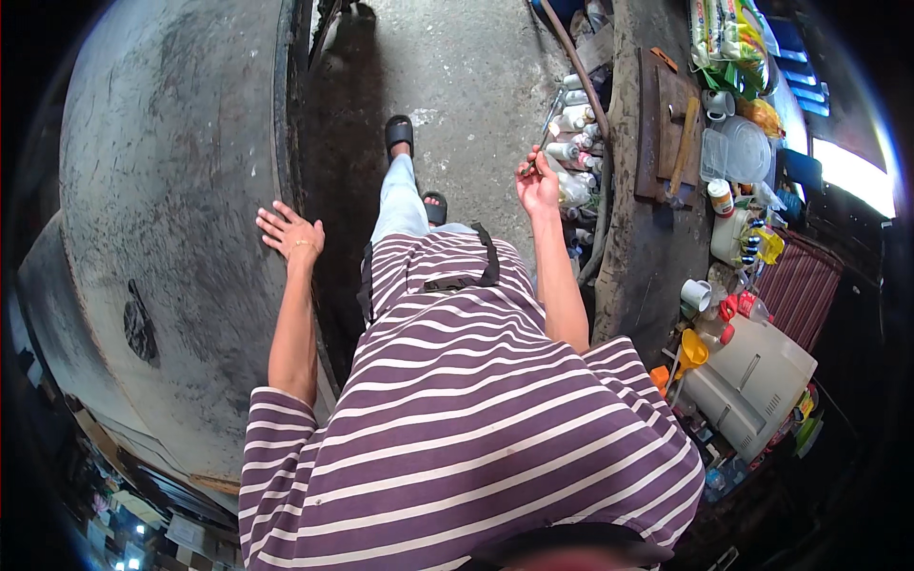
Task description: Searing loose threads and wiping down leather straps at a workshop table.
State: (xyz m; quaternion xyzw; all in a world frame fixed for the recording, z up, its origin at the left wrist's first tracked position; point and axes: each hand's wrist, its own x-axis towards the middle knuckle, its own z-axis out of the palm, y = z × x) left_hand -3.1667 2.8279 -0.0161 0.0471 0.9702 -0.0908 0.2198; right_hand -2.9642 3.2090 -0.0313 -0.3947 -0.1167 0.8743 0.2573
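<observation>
My left hand (290, 234) lies with fingers spread on the right edge of a large, worn grey tabletop (171, 190). A crumpled black scrap (139, 324) rests on that surface, nearer to me. My right hand (539, 181) is held up over the walkway, fingers closed around a slim, rod-like tool (549, 121). The tool points away from me, and its exact kind is too small to make out. Just right of this hand, several white bottles (575, 118) crowd together low beside a bench.
The dark wooden bench (633, 276) on the right bears a board (657, 124), a hammer (683, 152), plastic tubs (747, 149), a white mug (696, 294) and an orange funnel (693, 349). A curved pipe (576, 57) runs along its side. Concrete floor (466, 86) stretches ahead of my feet.
</observation>
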